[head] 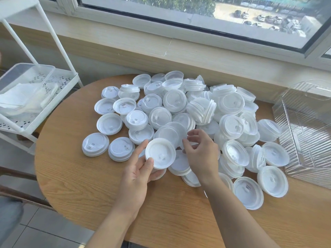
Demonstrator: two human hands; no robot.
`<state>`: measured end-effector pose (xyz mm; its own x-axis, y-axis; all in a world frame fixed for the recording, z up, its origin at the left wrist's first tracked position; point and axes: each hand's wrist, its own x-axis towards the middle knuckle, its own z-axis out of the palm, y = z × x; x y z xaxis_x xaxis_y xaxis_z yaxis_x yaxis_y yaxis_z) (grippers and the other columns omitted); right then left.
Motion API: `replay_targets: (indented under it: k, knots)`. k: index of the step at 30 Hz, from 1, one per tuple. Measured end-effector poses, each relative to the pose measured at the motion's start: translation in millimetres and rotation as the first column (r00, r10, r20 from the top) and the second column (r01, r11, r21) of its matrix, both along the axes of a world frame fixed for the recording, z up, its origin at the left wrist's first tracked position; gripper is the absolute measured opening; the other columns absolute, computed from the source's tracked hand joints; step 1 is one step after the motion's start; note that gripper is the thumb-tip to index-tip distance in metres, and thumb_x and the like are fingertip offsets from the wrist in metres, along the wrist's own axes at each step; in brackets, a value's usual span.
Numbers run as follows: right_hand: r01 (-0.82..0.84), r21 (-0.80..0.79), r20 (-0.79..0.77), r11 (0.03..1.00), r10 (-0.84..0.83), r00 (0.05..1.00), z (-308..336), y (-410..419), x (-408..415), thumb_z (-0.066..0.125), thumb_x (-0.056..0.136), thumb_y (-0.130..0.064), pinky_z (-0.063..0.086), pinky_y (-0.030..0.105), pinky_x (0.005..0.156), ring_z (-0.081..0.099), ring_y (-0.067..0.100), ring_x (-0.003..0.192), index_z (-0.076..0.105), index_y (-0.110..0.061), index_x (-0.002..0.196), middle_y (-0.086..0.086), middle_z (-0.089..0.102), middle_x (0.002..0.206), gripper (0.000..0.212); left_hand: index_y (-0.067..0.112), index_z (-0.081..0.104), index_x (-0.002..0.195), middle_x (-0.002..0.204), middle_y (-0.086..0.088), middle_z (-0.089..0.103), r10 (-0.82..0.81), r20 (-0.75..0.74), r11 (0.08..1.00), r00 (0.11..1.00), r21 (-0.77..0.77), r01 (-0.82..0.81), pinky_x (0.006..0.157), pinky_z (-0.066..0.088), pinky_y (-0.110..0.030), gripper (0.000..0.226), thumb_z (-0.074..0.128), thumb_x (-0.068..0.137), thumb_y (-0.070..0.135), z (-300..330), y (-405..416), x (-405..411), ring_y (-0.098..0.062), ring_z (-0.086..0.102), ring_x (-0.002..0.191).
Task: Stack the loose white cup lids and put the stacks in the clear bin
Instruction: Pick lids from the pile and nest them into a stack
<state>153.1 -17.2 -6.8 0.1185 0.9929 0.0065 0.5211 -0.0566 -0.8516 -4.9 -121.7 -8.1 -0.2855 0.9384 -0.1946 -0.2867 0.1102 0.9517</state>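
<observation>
While the left hand grips a short stack of lids, round, white, hollow side facing the camera, near the table's front edge, the right hand hovers beside it, fingers loosely curled, holding nothing. The clear ribbed bin sits far right.

A single head-worn wide-angle view looks forward and steeply down from close above the round light wooden tabletop, facing a window beyond its far edge; straight lines bow near the borders.
</observation>
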Motion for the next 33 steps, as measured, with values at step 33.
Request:
replay_targets:
  k: [33]
  knots:
    - [-0.122, 0.109, -0.017, 0.987, 0.124, 0.992, 35, -67, 7, 0.078, 0.087, -0.023, 0.047, 0.021, 0.062, 0.065, 0.011, 0.066, 0.071, -0.031, 0.082, -0.014, 0.068, 0.071, 0.012, 0.039, 0.053, 0.147, 0.130, 0.001, 0.072, -0.079, -0.066, 0.992, 0.995, 0.094, 0.085, 0.100, 0.055, -0.040, 0.046, 0.057, 0.102, 0.027, 17, -28, 9, -0.018, 0.068, 0.121]
